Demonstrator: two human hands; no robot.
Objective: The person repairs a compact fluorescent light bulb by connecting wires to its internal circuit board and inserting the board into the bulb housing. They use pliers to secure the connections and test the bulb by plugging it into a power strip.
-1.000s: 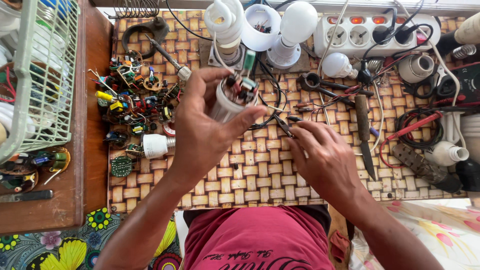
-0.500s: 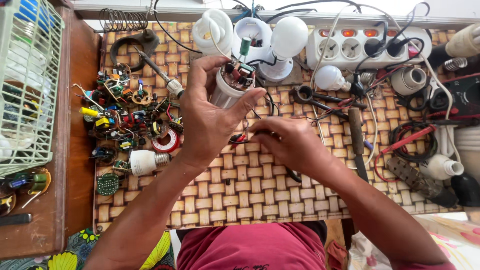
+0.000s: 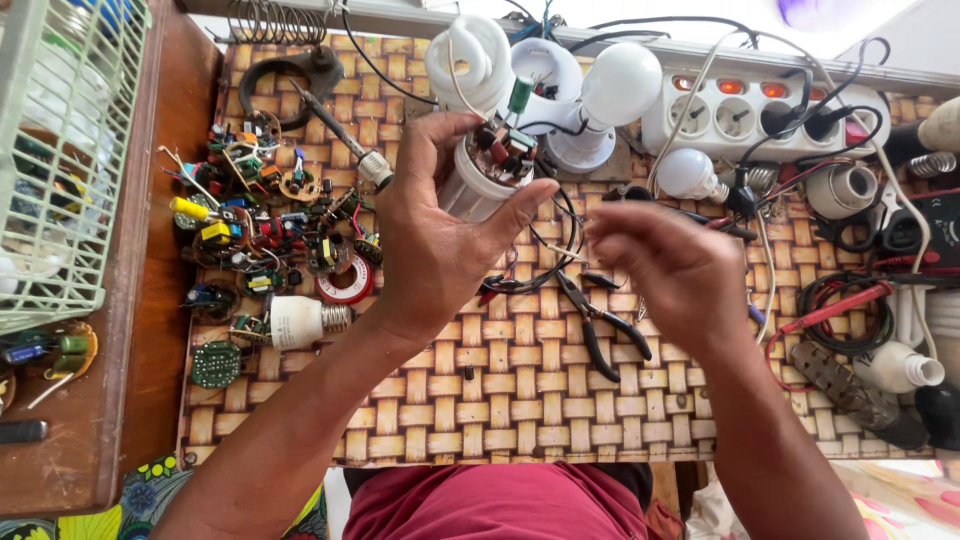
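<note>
Two hands work above a woven cane mat [image 3: 520, 400] on the table. Left hand [image 3: 440, 240] wraps fingers around a white cylindrical lamp base [image 3: 482, 180], its circuit board exposed on top. Right hand [image 3: 675, 270], blurred, hovers just beside it, fingers pinched; what they hold cannot be told. Black-handled pliers [image 3: 600, 320] lie below.

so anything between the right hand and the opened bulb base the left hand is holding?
Nothing visible. The left hand grips the white bulb base with its circuit board exposed on top. The right hand hovers just to its right, apart from it, blurred. In the gap below lie only thin black wires and pliers on the woven mat.
</note>
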